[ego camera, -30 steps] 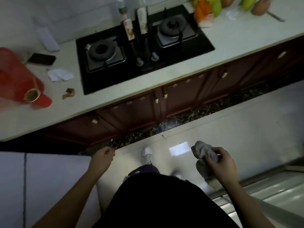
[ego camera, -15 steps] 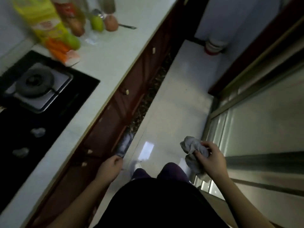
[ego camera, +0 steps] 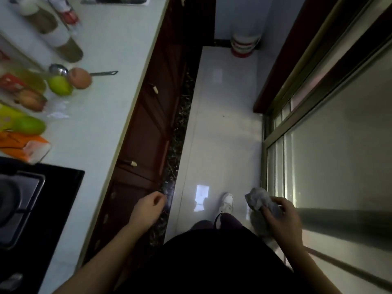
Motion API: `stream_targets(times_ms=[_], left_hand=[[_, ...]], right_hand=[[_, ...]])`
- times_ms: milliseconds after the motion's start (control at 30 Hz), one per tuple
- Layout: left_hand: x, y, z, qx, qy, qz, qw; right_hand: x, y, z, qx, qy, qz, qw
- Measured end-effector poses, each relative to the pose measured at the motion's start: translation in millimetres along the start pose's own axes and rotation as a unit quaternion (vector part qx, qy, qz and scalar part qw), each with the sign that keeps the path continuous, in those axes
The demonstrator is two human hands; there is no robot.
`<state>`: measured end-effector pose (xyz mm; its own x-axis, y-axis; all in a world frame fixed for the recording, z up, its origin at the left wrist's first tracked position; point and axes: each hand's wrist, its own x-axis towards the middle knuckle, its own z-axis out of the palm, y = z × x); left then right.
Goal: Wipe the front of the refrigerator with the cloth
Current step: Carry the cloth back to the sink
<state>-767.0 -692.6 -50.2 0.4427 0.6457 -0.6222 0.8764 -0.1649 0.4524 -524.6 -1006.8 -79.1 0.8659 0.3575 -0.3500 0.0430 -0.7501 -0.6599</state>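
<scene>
My right hand grips a crumpled grey cloth at waist height, low on the right, close to a sliding glass door. My left hand hangs beside the dark wooden cabinet fronts with its fingers loosely curled and nothing in it. No refrigerator shows in this view. My dark clothing and one white shoe fill the bottom middle.
A white countertop runs along the left with a black gas hob, bottles, fruit and a spoon. A narrow pale tiled floor leads ahead to a red-and-white bucket. The framed sliding glass door lines the right.
My view has swung right, from facing the hob and counter to looking down the narrow aisle. Both hands stay at my sides, the right one still holding the cloth.
</scene>
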Motion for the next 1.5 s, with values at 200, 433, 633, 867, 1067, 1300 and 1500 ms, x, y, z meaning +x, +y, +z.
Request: stream_targets(times_ms=[200, 433, 633, 867, 1067, 1300, 1500], left_hand=[[39.3, 4.1, -19.8, -0.110, 0.067, -0.061, 0.990], [98.7, 35.4, -50.4, -0.195, 0.092, -0.133, 0.967], [216.3, 89.2, -85.5, -0.213, 0.036, -0.133, 0.967], [343.8, 199.3, -129.4, -0.113, -0.038, -0.019, 0.993], [428.5, 282.4, -163.2, -0.124, -0.035, 0.007, 0.992], [513.1, 338.5, -202.8, -0.143, 0.003, -0.045, 0.989], [570.0, 398.2, -236.9, -0.176, 0.055, -0.077, 0.980]], right_hand=[[118.1, -77.5, 2.1, 0.002, -0.059, -0.088, 0.994], [229.8, -171.0, 5.6, 0.015, -0.078, -0.139, 0.987], [309.7, -212.6, 6.6, 0.010, -0.055, -0.105, 0.993], [386.5, -255.2, -9.0, -0.008, 0.039, -0.046, 0.998], [463.9, -274.5, -12.4, 0.011, 0.044, -0.011, 0.999], [597.4, -318.7, -14.8, 0.016, 0.004, -0.002, 1.000], [722.5, -388.3, -18.8, 0.009, -0.056, -0.063, 0.996]])
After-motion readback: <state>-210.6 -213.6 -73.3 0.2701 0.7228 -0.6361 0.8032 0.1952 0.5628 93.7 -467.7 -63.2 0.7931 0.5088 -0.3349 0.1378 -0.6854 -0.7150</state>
